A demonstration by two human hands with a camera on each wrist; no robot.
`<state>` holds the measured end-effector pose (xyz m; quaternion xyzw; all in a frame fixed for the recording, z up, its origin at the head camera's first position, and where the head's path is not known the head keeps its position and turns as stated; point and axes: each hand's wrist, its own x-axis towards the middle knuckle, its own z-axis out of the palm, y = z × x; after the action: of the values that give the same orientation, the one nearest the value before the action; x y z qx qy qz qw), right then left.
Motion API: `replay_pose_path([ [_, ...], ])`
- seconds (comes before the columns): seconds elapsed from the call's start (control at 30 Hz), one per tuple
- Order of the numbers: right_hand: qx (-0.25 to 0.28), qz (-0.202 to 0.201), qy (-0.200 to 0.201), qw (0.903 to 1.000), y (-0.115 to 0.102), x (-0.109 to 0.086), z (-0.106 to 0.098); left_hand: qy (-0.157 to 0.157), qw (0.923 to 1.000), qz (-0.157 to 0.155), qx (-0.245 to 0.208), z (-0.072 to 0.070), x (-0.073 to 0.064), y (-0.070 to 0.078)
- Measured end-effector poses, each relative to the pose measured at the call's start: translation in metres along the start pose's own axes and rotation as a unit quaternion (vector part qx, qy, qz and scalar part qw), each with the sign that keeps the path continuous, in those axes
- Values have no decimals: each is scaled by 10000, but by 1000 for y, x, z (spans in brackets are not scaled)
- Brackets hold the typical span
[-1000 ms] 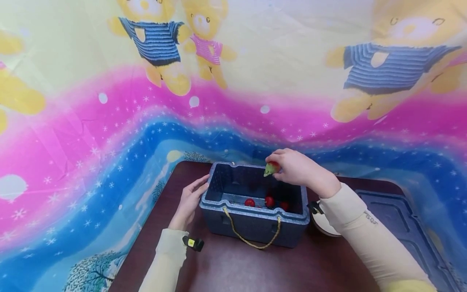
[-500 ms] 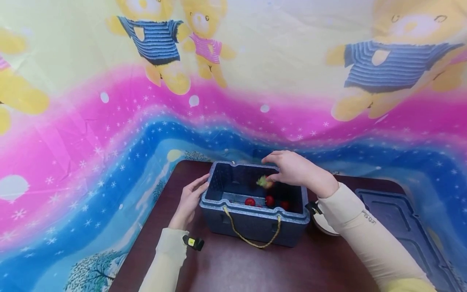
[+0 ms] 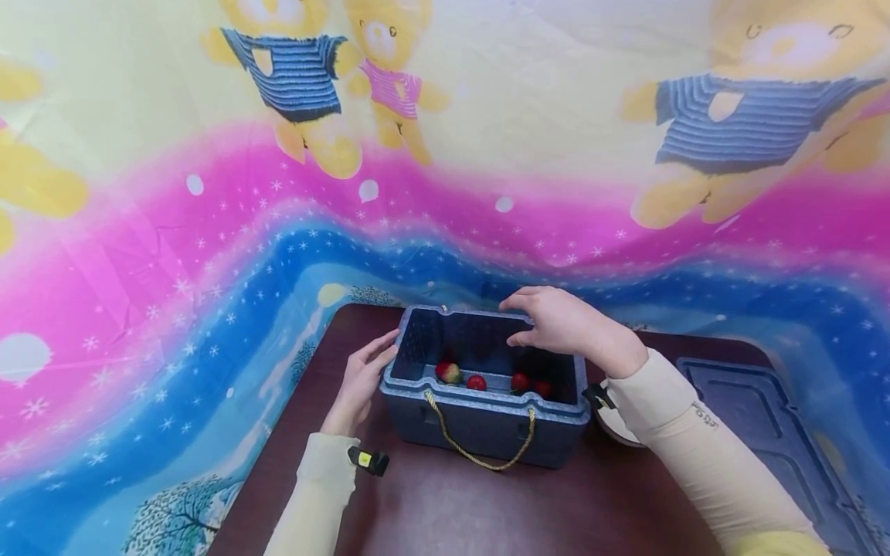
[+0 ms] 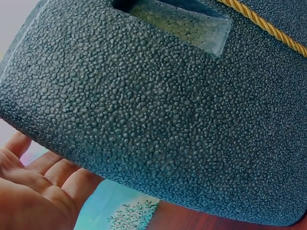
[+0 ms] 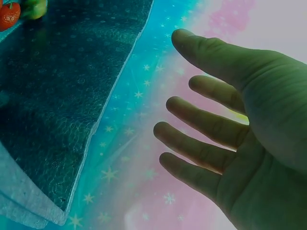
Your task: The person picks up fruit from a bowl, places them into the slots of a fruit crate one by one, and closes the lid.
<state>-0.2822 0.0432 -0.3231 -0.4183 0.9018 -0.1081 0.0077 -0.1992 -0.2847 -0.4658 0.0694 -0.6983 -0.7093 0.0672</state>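
Note:
A dark foam box (image 3: 487, 444) stands on the table with its top uncovered. My left hand (image 3: 358, 386) touches its left side; the left wrist view shows the fingers (image 4: 72, 184) against the pebbled wall. Above the far right part of the box, my right hand (image 3: 566, 328) hovers with fingers apart and nothing in them, plain in the right wrist view too. On the box floor, at the left, lies a red and yellow-green fruit (image 3: 448, 373). Several small red fruits, tomato-like, lie to its right, one red fruit (image 3: 476, 383) near the middle.
A gold rope handle (image 3: 480, 459) hangs on the box's front. To the right lies a dark lid (image 3: 751, 409), partly behind the right arm. A pale round dish (image 3: 619, 426) shows beside the box. A printed cloth (image 3: 445, 193) rises behind the brown table (image 3: 473, 510).
The right hand let go of the red and green fruit, which dropped into the box and now lies at its left. The right fingers spread. My left hand stayed put.

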Motion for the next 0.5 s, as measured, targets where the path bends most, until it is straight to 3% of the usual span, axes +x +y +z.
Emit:
replay_pose_path([
  [0.23, 159, 100, 174, 9997, 4, -13, 0, 9, 10000, -45, -15, 2, -1, 0],
  [0.5, 383, 296, 515, 9975, 18, -40, 2, 131, 9999, 70, 49, 5, -2, 0],
])
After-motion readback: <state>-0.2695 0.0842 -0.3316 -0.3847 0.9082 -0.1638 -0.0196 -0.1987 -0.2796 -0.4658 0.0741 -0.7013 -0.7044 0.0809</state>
